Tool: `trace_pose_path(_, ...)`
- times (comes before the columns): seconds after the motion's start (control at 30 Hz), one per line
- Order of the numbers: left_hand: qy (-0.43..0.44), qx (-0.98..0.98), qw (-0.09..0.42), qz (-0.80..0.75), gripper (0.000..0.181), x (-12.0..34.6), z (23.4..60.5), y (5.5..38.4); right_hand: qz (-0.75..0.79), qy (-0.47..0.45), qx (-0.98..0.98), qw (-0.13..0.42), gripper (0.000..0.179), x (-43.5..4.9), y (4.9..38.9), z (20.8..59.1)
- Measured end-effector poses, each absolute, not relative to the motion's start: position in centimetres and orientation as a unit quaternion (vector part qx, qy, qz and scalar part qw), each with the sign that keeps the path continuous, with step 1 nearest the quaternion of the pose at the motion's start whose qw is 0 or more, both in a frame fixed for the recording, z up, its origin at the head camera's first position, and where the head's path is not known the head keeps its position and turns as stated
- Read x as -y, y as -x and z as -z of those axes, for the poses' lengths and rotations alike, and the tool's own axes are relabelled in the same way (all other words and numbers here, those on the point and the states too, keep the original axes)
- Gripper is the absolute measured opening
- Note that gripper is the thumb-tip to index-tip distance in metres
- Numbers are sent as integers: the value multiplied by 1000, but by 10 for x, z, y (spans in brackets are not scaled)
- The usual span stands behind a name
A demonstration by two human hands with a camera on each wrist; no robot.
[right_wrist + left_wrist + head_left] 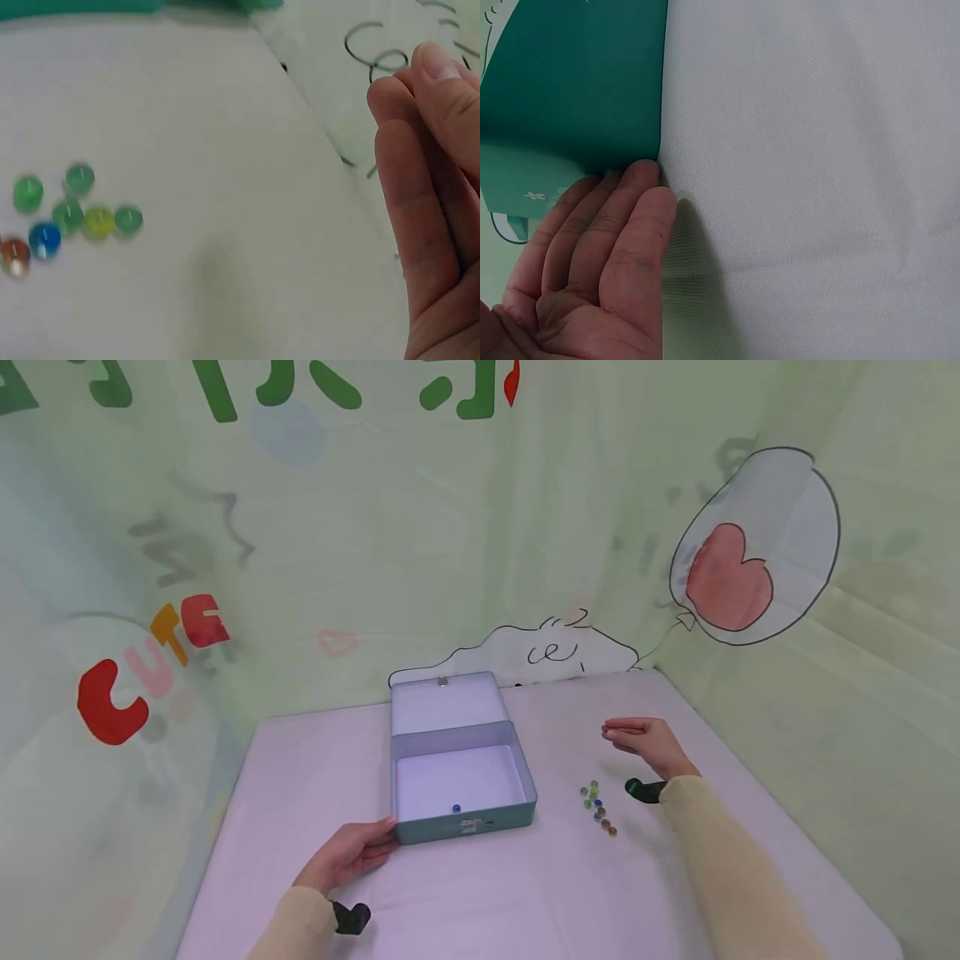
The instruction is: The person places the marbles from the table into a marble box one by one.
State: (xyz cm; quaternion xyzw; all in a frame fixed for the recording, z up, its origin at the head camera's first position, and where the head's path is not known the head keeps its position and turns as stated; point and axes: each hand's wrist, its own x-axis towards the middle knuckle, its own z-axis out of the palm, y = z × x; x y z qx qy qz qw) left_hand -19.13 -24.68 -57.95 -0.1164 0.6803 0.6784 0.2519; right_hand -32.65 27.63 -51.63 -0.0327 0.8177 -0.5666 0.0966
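At the far left, a red letter C point(92, 706) was printed on the pale curtain point(375, 543). The front left corner of a teal hinged box point(510, 817) was touched by the left hand point(348, 856), whose grip was relaxed, the fingers laid nearly straight. The box was set on the counter point(315, 777) with its lid point(450, 706) laid back, and a blue marble point(456, 808) was contained inside, near the front wall. To the right of the box, green, yellow, blue and brown loose glass marbles point(597, 802) were strewn close together on the counter. Farther right, the right hand point(654, 747) was poised above the counter, apart from the marbles, its thumb set close to the fingers; whether anything was held in that grip could not be told.
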Motion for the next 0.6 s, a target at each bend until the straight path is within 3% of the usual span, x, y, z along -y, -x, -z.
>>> trace_pose_path(0.6,151,-686,255,-664,62,245,573,191,496,-21,-859,127,42,-282,309,595)
